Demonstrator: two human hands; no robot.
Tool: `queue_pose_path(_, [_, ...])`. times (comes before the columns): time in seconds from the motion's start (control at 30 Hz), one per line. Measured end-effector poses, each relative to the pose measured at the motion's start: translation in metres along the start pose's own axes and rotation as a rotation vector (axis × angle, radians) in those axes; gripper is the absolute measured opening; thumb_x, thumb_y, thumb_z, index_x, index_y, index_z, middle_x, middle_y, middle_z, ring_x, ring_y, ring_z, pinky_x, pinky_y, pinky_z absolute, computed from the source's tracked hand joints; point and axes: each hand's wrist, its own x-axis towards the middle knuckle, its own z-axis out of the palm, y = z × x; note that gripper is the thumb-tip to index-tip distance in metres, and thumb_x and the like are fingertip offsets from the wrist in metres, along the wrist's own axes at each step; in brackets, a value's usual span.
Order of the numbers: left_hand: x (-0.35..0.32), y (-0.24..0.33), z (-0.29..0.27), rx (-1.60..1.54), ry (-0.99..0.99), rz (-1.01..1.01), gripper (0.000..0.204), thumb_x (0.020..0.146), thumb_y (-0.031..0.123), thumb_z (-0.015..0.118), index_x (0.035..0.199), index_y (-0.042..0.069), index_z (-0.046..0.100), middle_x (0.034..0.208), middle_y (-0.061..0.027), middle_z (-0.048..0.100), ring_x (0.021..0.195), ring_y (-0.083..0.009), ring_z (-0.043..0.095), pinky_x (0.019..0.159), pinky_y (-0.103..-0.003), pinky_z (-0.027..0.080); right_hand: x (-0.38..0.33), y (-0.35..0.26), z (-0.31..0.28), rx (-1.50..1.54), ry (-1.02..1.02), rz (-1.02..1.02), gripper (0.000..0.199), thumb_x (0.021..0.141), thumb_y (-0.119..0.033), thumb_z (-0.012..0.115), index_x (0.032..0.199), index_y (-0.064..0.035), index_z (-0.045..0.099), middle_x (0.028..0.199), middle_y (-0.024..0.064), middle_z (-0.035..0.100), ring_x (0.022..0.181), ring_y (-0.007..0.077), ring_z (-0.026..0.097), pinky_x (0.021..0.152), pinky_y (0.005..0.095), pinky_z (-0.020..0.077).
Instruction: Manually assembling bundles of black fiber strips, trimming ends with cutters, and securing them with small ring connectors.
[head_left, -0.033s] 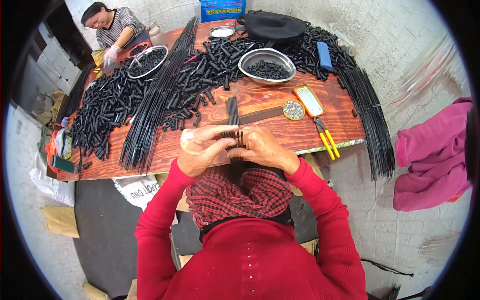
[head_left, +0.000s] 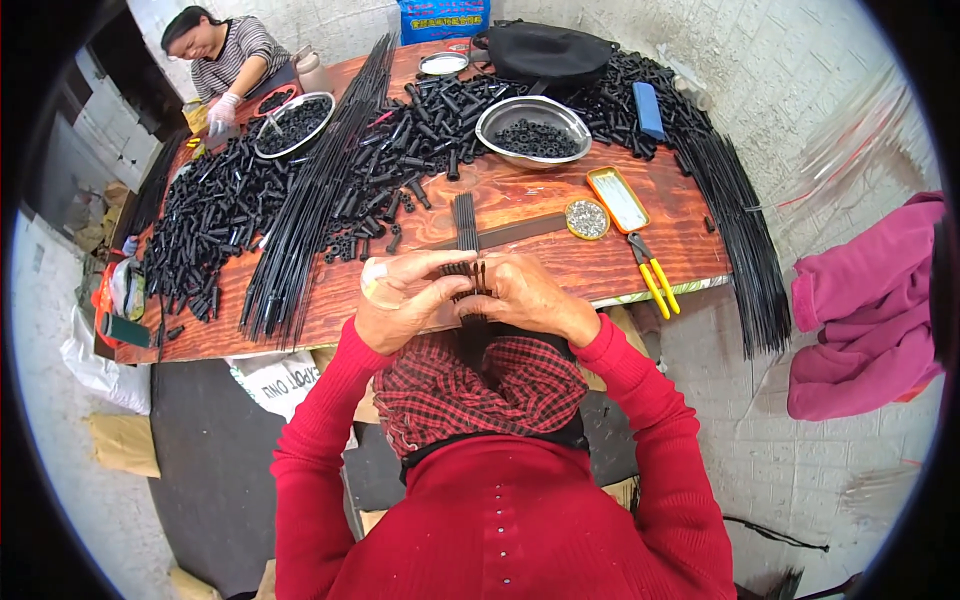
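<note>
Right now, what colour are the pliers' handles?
Yellow; the handles show best in the head view.

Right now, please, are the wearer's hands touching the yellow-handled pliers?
Apart: the head view shows bare tabletop between the right hand and the pliers; the left hand is farther away.

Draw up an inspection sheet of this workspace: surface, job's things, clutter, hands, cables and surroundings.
Surface: red-brown wooden table, visible grain.
Job's things: flat row of thin black rods, crossing a flat dark-brown bar.
Clutter: heaped short black tubes, long bundle of black rods, round silver metal bowl of small black pieces, soft black bag, yellow-handled pliers near the edge.
Hands: left hand and right hand both hold the row, close together.
Cables: thin black cord, lower right; use unclear.
Surroundings: co-worker in a striped top, upper left; purple-pink fabric garment, right.
</note>
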Motion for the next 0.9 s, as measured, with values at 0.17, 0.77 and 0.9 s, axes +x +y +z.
queue_pose_path(0.17, [0.003, -0.002, 0.000, 0.081, -0.032, 0.014, 0.028, 0.082, 0.000, 0.074, 0.110, -0.001, 0.073, 0.098, -0.0100, 0.075, 0.085, -0.0123, 0.069, 0.076, -0.025, 0.055, 0.005, -0.001, -0.005, -0.055, -0.107, 0.015, 0.031, 0.078, -0.028, 0.078, 0.079, 0.0011, 0.067, 0.077, 0.0199, 0.063, 0.073, 0.0391, 0.063, 0.062, 0.0462, 0.0477])
queue_pose_path(0.77, [0.007, -0.020, 0.006, 0.131, 0.006, -0.003, 0.016, 0.087, -0.004, 0.066, 0.102, -0.004, 0.071, 0.095, -0.0100, 0.073, 0.089, -0.0151, 0.069, 0.082, -0.027, 0.054, -0.011, 0.027, -0.043, 0.173, -0.096, 0.076, 0.028, 0.083, -0.027, 0.072, 0.098, -0.0030, 0.071, 0.092, 0.0182, 0.070, 0.087, 0.0369, 0.066, 0.074, 0.0439, 0.0525])
queue_pose_path(0.9, [0.008, -0.015, 0.010, 0.082, 0.017, -0.034, 0.014, 0.086, -0.005, 0.066, 0.099, -0.003, 0.071, 0.094, -0.0106, 0.072, 0.088, -0.0165, 0.069, 0.083, -0.027, 0.053, -0.041, 0.131, -0.089, -0.196, 0.283, 0.481, 0.018, 0.087, -0.022, 0.066, 0.095, -0.0073, 0.074, 0.094, 0.0154, 0.072, 0.087, 0.0340, 0.069, 0.076, 0.0433, 0.0542])
